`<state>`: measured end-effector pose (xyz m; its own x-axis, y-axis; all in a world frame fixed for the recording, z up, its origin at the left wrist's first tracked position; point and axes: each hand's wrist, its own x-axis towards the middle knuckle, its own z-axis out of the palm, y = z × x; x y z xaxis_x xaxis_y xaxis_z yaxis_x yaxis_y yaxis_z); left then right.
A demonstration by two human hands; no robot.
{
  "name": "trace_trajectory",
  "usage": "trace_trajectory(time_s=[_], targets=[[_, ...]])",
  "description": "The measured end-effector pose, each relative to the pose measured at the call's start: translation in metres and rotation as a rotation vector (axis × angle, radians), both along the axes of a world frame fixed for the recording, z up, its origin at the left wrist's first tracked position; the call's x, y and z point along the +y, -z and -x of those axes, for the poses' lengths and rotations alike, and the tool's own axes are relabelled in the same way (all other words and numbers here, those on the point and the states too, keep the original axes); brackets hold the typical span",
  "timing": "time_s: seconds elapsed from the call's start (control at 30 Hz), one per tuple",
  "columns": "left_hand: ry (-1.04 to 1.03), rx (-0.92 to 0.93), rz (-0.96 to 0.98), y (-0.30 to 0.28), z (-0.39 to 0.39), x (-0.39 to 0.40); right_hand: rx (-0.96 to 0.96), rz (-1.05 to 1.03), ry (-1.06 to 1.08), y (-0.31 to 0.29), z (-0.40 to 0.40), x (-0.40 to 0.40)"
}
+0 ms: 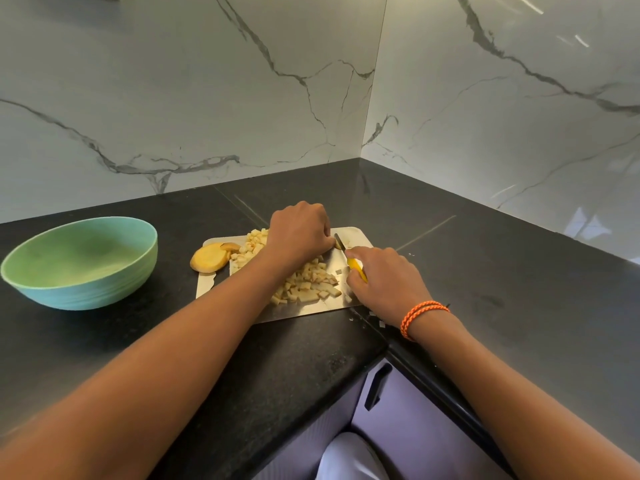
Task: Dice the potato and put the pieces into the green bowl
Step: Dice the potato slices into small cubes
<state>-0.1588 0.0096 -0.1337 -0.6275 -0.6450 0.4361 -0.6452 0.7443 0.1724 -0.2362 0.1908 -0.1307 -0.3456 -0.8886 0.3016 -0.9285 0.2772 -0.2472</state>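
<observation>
Two hands work close together over the steel cutting board [301, 315], and everything is arranged around that board. The right hand [384, 282] is wrapped around the yellow handle of the knife [351, 259], blade angled toward the board's far side. The left hand [299, 233], fingers curled down, pins a small potato piece [336, 243] right at the blade, knuckles forward, probably to keep the fingertips out of the cut. Diced pieces [308, 285] lie heaped across the board's middle, pushed aside so the cutting spot is free. Uncut potato slices [211, 258] wait at the board's left edge, half off it. The green bowl [79, 263] sits left of the board, within easy reach for the transfer, with no potato visible in it.
</observation>
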Motion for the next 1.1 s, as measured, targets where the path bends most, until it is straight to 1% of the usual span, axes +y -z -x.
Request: trace_trajectory(time_s=[0.13, 0.43, 0.6, 0.67, 0.93, 1.1], targets=[[-0.013, 0.003, 0.002, -0.001, 0.002, 0.002, -0.053, 0.000, -0.015, 0.003, 0.000, 0.014], [-0.026, 0.014, 0.037, 0.002, 0.001, 0.008, -0.079, 0.015, -0.034, 0.003, 0.004, 0.043], [0.002, 0.009, -0.045, -0.002, -0.002, 0.004, -0.062, 0.102, 0.024, -0.003, 0.013, 0.033], [0.004, -0.008, -0.048, -0.002, -0.002, 0.003, -0.063, 0.116, 0.039, -0.005, 0.017, 0.026], [0.021, -0.006, -0.013, -0.001, 0.004, 0.003, -0.075, 0.122, 0.071, -0.002, 0.026, 0.004], [0.035, 0.004, -0.088, -0.001, 0.001, -0.006, -0.089, 0.126, 0.070, 0.003, 0.026, -0.003]])
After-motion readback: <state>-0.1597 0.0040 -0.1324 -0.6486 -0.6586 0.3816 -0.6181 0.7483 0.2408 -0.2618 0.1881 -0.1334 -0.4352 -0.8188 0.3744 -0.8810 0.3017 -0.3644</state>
